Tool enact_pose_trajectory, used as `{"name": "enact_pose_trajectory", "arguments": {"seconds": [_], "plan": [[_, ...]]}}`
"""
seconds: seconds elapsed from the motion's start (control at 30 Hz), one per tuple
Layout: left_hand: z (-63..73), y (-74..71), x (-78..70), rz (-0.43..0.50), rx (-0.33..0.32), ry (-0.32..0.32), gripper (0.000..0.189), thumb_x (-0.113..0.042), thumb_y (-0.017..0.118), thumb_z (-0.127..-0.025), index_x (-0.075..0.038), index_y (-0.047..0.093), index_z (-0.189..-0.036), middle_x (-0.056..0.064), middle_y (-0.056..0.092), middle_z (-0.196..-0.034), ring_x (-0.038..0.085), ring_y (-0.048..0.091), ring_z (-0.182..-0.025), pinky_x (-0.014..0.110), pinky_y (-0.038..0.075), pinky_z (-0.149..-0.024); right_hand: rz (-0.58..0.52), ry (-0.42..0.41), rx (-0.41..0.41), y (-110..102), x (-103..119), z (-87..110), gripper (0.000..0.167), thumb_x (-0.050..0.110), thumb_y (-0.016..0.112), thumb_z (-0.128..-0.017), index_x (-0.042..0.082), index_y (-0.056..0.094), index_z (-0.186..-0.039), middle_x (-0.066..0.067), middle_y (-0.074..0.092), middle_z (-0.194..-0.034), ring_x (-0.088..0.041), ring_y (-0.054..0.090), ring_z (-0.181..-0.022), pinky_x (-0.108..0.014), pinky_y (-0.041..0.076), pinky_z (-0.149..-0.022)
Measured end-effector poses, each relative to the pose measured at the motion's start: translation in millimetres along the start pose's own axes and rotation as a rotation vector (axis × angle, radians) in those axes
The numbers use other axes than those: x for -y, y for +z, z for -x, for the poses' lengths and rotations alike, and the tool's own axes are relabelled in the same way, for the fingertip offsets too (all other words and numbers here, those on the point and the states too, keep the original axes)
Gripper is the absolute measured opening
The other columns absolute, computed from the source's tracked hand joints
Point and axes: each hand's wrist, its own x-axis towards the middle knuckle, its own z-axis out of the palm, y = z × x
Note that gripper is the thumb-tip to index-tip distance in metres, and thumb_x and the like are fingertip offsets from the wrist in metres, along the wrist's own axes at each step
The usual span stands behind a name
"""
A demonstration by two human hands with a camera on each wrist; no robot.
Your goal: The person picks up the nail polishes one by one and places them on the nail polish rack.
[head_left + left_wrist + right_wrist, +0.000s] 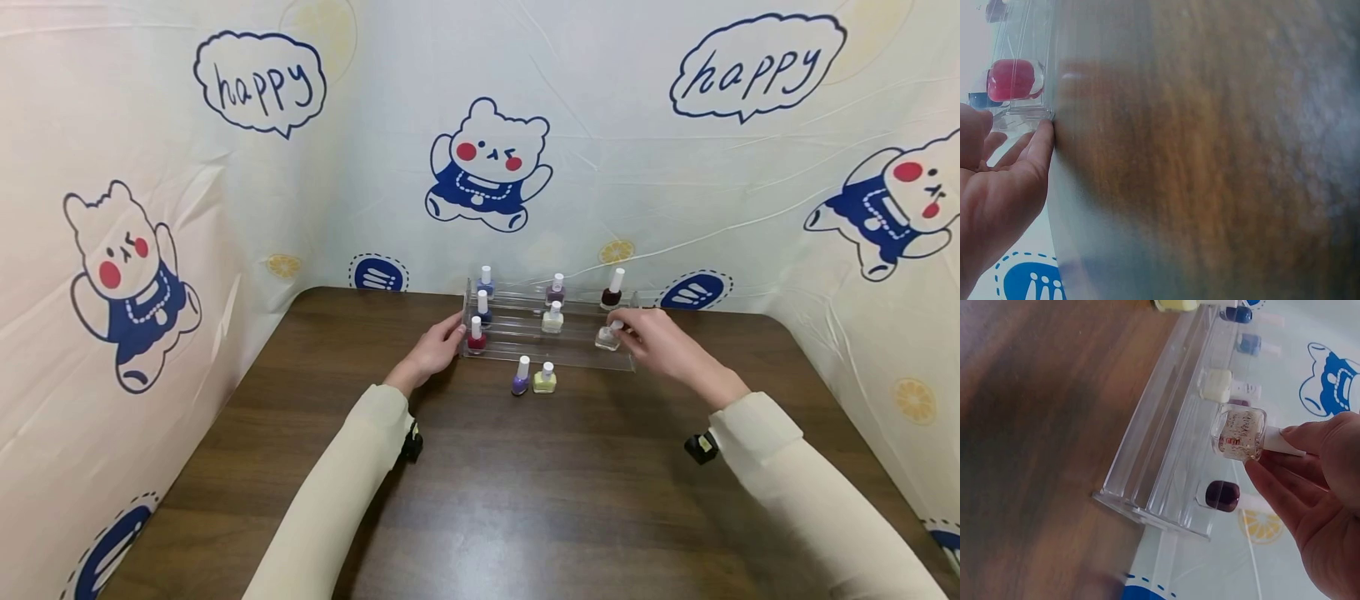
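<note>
The right hand (656, 342) pinches the white cap (1280, 441) of a clear, speckled nail polish bottle (1239, 432) at the right end of the clear tiered rack (517, 348); whether it touches a tier, I cannot tell. The left hand (433, 348), fingers extended, touches the rack's left end. 1 purple bottle (521, 380) and 1 yellow bottle (544, 382) stand on the counter (495, 492), on the rack's near side.
</note>
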Motion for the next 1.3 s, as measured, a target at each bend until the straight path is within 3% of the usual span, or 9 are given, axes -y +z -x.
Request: {"name": "enact_pose_trajectory", "arguments": {"seconds": [0.5, 0.8, 1.3], "plan": [[-0.6, -1.1, 0.6, -0.009, -0.002, -0.005, 0.054, -0.035, 0.039, -0.112, -0.024, 0.028, -0.164, 0.011, 0.033, -0.165, 0.033, 0.031, -0.151, 0.055, 0.025, -0.122, 0.044, -0.001, -0.016, -1, -15, -14.2, 0.017, -0.003, 0.063, -0.098, -0.007, 0.068, -0.113, -0.018, 0.073, -0.095, -0.023, 0.062, -0.074, -0.041, 0.054, -0.067], [0.6, -0.4, -0.6, 0.0, 0.001, -0.004, 0.054, -0.034, 0.039, -0.112, -0.023, 0.028, -0.163, 0.012, 0.034, -0.165, 0.033, 0.032, -0.151, 0.055, 0.025, -0.122, 0.033, 0.09, -0.005, 3, -33, -20.2, 0.016, -0.001, 0.06, -0.1, -0.006, 0.068, -0.113, -0.019, 0.072, -0.1, -0.028, 0.065, -0.081, -0.047, 0.056, -0.073], [-0.4, -0.6, 0.6, 0.006, -0.003, -0.005, 0.054, -0.035, 0.04, -0.112, -0.022, 0.029, -0.163, 0.012, 0.035, -0.164, 0.033, 0.031, -0.151, 0.054, 0.024, -0.123, 0.025, 0.098, -0.013, 15, -50, -23.5, 0.016, -0.003, 0.06, -0.099, -0.008, 0.067, -0.112, -0.022, 0.072, -0.101, -0.032, 0.064, -0.083, -0.05, 0.054, -0.076]]}}
